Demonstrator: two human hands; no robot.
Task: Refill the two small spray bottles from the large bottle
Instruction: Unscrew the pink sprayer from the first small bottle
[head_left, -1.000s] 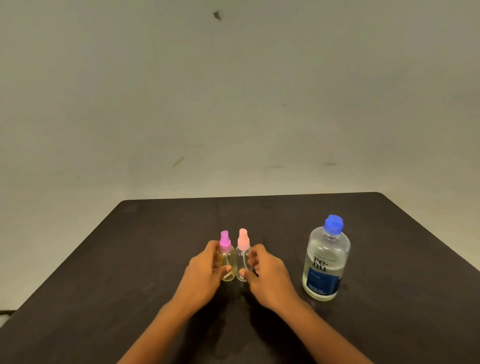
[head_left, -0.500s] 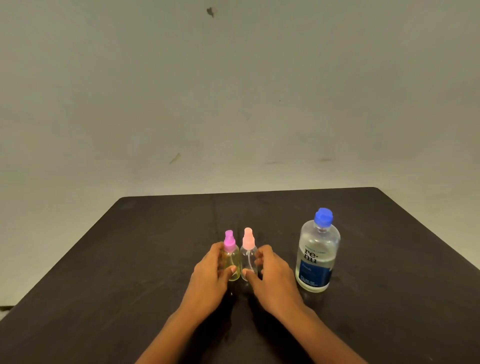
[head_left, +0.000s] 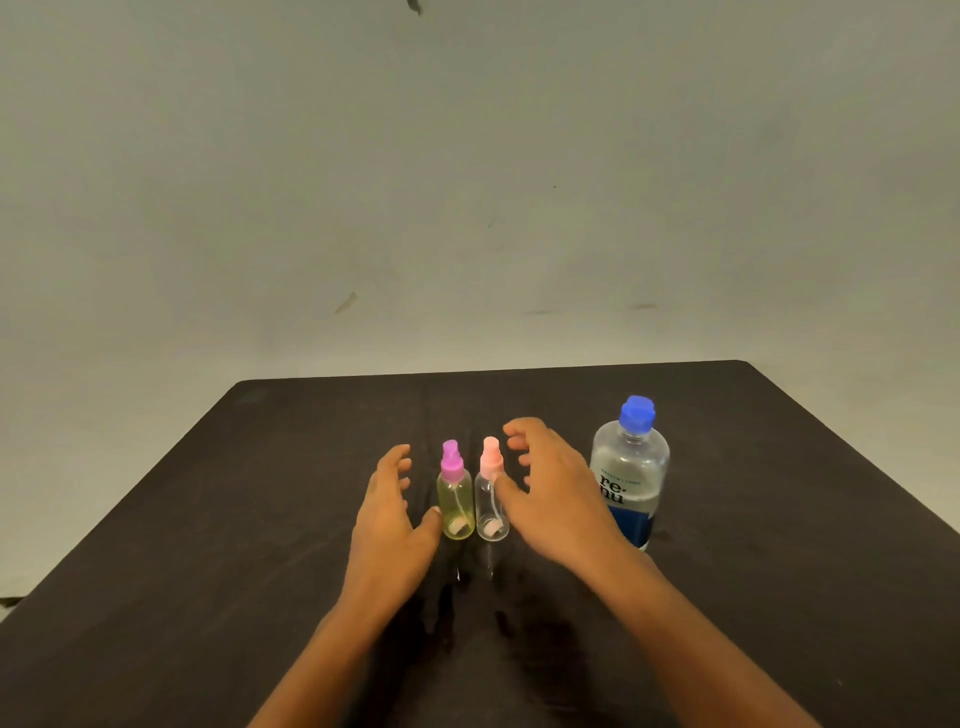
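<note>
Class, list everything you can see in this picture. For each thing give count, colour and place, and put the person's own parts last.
table: one, dark, fills the lower half of the view.
wall: one, grey-green, behind the table.
yellow spray bottle: one, yellow-tinted with purple top, upright near the table's middle.
clear spray bottle: one, clear with pink top, upright just right of the yellow one.
large bottle: one, clear with blue cap and blue label, upright, furthest right.
left hand: one, fingers spread, left of the yellow spray bottle.
right hand: one, fingers spread, between the clear spray bottle and the large bottle.
</note>
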